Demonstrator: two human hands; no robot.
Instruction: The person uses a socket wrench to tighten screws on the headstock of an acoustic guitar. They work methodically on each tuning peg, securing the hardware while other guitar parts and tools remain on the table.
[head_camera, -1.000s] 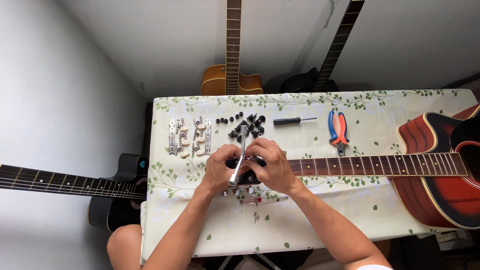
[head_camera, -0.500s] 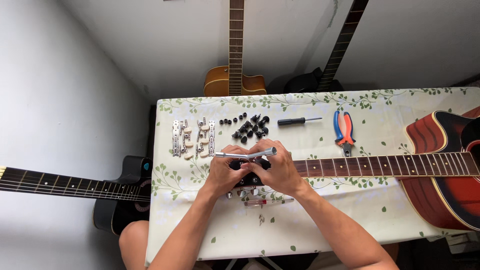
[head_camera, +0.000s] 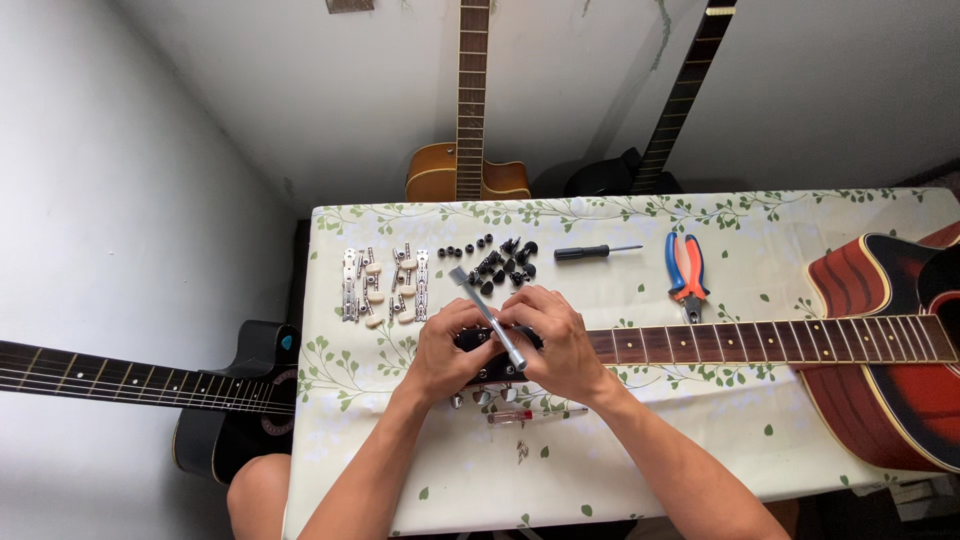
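The headstock (head_camera: 490, 350) of a red guitar (head_camera: 880, 360) is gripped between both hands near the table's (head_camera: 700, 460) centre. The left hand (head_camera: 445, 350) is closed around its near side; the right hand (head_camera: 560, 345) is curled over it, and a silver socket wrench (head_camera: 488, 317) is held slanted toward 11 o'clock. At 12 o'clock, black pegs (head_camera: 500, 262) are scattered; tuner strips (head_camera: 385, 285) lie at 10 o'clock near the left edge. A screwdriver (head_camera: 595, 252) and pliers (head_camera: 686, 268) lie at 1 to 2 o'clock. Open cloth is left toward the near edge at 6 o'clock.
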